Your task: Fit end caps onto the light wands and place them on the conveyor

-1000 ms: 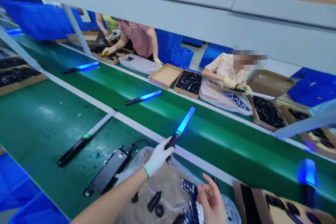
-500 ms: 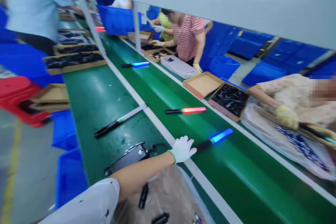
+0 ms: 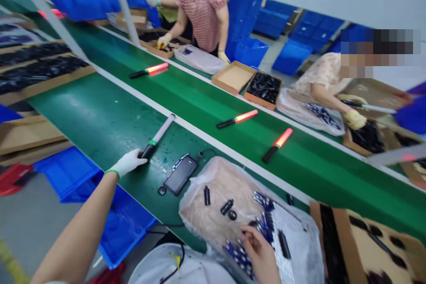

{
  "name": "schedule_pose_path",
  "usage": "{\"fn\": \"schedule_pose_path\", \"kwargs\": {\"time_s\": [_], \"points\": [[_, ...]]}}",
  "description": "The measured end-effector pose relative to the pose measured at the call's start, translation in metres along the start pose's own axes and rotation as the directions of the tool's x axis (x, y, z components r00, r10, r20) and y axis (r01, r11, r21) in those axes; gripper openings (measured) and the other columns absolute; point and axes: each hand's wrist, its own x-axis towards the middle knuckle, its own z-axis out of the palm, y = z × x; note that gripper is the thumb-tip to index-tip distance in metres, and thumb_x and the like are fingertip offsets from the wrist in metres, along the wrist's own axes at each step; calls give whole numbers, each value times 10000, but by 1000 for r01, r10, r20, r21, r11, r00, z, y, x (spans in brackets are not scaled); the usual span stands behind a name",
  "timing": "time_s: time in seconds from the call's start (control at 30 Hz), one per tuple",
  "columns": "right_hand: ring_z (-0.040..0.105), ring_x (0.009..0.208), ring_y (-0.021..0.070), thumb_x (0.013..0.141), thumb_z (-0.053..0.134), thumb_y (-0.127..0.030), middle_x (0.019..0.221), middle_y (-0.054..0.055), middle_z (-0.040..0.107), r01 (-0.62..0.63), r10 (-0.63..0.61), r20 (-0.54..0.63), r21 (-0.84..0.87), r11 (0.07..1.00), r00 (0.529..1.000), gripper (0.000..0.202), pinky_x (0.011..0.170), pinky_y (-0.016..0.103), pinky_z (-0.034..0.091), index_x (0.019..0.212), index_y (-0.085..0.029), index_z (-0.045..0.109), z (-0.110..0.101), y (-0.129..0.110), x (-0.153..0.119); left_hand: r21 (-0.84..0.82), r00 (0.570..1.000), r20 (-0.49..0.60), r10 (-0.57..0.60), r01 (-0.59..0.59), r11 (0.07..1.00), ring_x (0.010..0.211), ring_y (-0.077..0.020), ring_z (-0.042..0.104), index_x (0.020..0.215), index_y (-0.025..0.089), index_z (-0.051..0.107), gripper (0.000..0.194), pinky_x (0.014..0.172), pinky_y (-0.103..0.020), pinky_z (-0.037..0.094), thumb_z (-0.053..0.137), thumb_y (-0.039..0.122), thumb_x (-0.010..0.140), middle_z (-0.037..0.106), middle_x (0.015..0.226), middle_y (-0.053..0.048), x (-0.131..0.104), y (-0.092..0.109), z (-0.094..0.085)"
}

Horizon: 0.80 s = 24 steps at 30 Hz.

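Note:
My left hand (image 3: 128,163), in a white glove, is closed around the black handle of an unlit light baton (image 3: 160,134). The baton lies slantwise on the green side table, its pale tube tip near the white belt rail. My bare right hand (image 3: 258,248) is over a plastic-lined tray (image 3: 216,175), fingers curled; whether they hold anything is hidden. Beside it lie slim blue-and-silver pieces (image 3: 237,255), and black cylindrical parts (image 3: 226,207) are in the tray. A dark phone-like device (image 3: 180,175) with a cable rests between the baton and the tray.
Batons glowing red (image 3: 278,145) lie on the green conveyor belt (image 3: 199,97). Across it, co-workers handle parts beside cardboard trays (image 3: 233,77). A cardboard box (image 3: 339,235) of black parts stands at right; blue bins (image 3: 124,230) sit below the table at left.
My left hand has moved left from the belt's edge to the unlit baton and closed on its handle. My right hand has come into view. The view has swung right and down.

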Motion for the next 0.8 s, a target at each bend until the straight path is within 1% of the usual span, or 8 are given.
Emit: {"fn": "schedule_pose_path", "kwargs": {"time_s": [0.1, 0.2, 0.3, 0.4, 0.5, 0.6, 0.7, 0.8], "points": [[533, 510, 193, 796, 584, -624, 587, 27, 579, 47, -48, -2, -72, 996, 999, 476, 482, 286, 448, 831, -174, 737, 2, 13, -19, -113, 996, 91, -7, 18, 993, 447, -143, 486, 902, 163, 517, 347, 432, -241, 362, 693, 347, 668, 498, 508, 71, -19, 1, 13], [589, 564, 212, 874, 525, -481, 692, 65, 651, 136, -146, -27, -235, 962, 989, 374, 529, 308, 492, 889, -174, 738, -14, 30, -17, -509, 969, 237, 72, 61, 859, 459, -123, 491, 1036, 205, 459, 436, 434, -228, 387, 678, 424, 729, 527, 590, 72, -67, 29, 41], [666, 797, 248, 915, 424, -278, 909, 121, 699, 216, -267, -43, -473, 854, 963, 332, 739, 362, 543, 1018, -135, 705, -32, 34, 17, -664, 885, 440, 156, 203, 720, 393, -81, 389, 1075, 218, 458, 420, 360, -169, 290, 674, 399, 763, 460, 521, 96, -120, 76, 86], [622, 1034, 230, 906, 361, -104, 1106, 148, 662, 188, -293, -23, -718, 670, 956, 369, 909, 348, 493, 1137, -101, 648, -35, 26, 70, -650, 799, 562, 215, 265, 712, 352, -72, 361, 1195, 230, 441, 516, 324, -146, 255, 677, 403, 770, 451, 482, 105, -157, 118, 131], [604, 1030, 240, 901, 417, -52, 1080, 164, 652, 146, -231, 16, -816, 559, 973, 307, 893, 342, 483, 1078, -105, 663, -23, 18, 111, -662, 756, 598, 265, 281, 695, 333, -68, 375, 1082, 200, 515, 439, 307, -144, 261, 617, 526, 807, 478, 475, 80, -177, 140, 162], [617, 956, 265, 876, 471, -23, 966, 187, 659, 138, -212, 14, -801, 582, 977, 223, 852, 368, 489, 915, -82, 682, -16, 15, 125, -638, 717, 671, 187, 431, 638, 306, -71, 364, 951, 164, 555, 570, 270, -153, 249, 514, 706, 780, 474, 439, 61, -188, 144, 176], [629, 930, 234, 897, 488, -61, 962, 154, 671, 158, -228, 11, -755, 637, 974, 202, 848, 350, 500, 988, -88, 666, -21, 5, 109, -581, 645, 753, 130, 561, 590, 277, -77, 361, 921, 139, 592, 697, 246, -163, 238, 412, 794, 763, 476, 413, 43, -195, 142, 183], [654, 837, 187, 952, 474, -207, 994, 116, 680, 248, -324, -95, -455, 855, 941, 251, 784, 327, 541, 1140, -114, 612, -28, -24, 67, -628, 663, 725, 186, 527, 573, 268, -92, 384, 984, 139, 607, 717, 239, -173, 247, 338, 779, 808, 504, 416, 28, -198, 138, 191]]}}
